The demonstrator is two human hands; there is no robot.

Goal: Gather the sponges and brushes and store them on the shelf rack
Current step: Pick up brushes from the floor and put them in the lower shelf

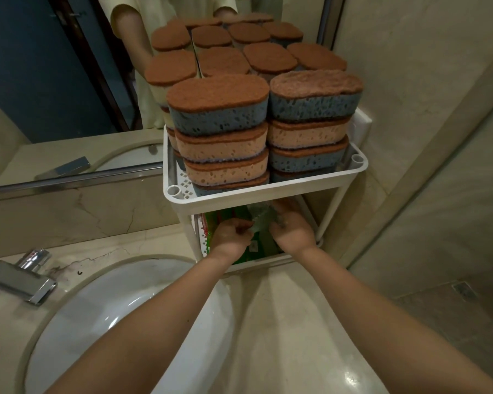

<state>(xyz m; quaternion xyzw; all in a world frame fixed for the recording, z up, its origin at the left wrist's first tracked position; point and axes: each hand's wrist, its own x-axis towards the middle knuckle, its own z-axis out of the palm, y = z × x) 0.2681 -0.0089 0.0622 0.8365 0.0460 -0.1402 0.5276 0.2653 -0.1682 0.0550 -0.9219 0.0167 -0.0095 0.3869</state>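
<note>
Sponges sit stacked on the shelf rack straight ahead; nearest the camera, two bare forearms reach forward over the white basin and the beige marble countertop, chrome faucet off to the left; left hand and right hand meet inside the lower tier of the rack; both hold a thin, flat grey-green pad between them, left fingers curled and pinching its near edge, right fingers curled round its other side; exact material of the pad is hard to tell, it looks shiny; under the hands lie green packs, with red showing at the tier's left side; rack is white plastic with perforated floors and tubular corner posts, standing on the countertop just right of the basin; upper tier is packed with the sponges, oval, each with a brown scouring top and a porous body, blue-grey or peach; front left stack reads blue-grey, peach, peach, blue-grey top to bottom; front right stack reads blue-grey, peach, blue-grey, lowest one hidden by the rim; stacks rise well above the rim; more brown-topped stacks behind, repeated in the mirror that the rack backs against.
</note>
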